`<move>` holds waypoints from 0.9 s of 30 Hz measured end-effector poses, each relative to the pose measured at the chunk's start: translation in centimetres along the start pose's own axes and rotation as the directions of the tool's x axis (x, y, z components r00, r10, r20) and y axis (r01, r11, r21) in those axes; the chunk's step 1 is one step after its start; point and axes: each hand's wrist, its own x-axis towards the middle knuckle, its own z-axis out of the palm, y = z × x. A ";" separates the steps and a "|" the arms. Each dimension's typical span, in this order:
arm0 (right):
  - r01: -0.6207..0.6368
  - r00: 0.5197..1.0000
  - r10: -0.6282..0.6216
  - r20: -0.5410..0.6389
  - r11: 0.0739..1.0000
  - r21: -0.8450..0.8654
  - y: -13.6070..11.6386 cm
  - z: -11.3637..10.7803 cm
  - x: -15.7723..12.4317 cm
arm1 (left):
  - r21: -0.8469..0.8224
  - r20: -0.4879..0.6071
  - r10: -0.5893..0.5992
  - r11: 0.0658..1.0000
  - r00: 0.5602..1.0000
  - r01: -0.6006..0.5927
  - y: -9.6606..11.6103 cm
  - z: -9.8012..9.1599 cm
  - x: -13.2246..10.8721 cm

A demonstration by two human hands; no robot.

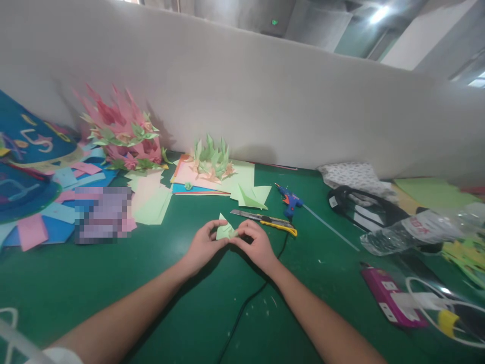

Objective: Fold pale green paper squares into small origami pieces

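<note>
A small piece of folded light-green paper (224, 230) is held up between both hands above the green table. My left hand (206, 243) pinches its left side between thumb and fingers. On its lower right, my right hand (256, 245) grips the paper with thumb and fingertips; part of the paper is hidden there. Just beyond the right hand lies a yellow utility knife (278, 224) with its blade out. Behind the knife rests a blue hot glue gun (291, 201) with a glue stick in its back. Loose light-green paper sheets (254, 196) lie beyond the hands.
Paper crowns, one pink (131, 134) and one green (212, 159), stand by the wall. Blue hats (30, 136) and paper scraps are at left. To the right are a plastic bottle (413, 231), a black cable bundle, and a magenta power strip (392, 298). A black cord (246, 303) crosses the table.
</note>
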 end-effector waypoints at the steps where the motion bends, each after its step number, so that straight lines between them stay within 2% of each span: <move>1: 0.003 1.000 -0.003 -0.002 1.000 -0.005 0.0 0.0 0.0 | 0.014 0.002 0.004 1.000 1.000 -0.004 0.0 0.0 0.0; 8: 0.007 1.000 -0.007 0.028 1.000 -0.007 0.1 0.2 0.0 | 0.168 -0.029 0.071 0.984 0.997 -0.065 0.1 0.2 0.0; 17: -0.083 0.996 0.082 0.041 0.996 0.022 -0.1 0.3 0.0 | 0.266 -0.024 0.153 0.954 0.988 -0.141 -0.4 0.0 0.0; 22: -0.043 0.998 0.045 0.040 0.998 -0.047 0.0 0.5 0.0 | 0.402 -0.015 0.224 0.894 0.974 -0.199 -0.3 0.0 0.0; 27: -0.024 0.998 0.028 0.055 0.997 -0.080 0.0 0.5 -0.1 | 0.435 -0.020 0.235 0.877 0.972 -0.204 -0.4 -0.2 -0.1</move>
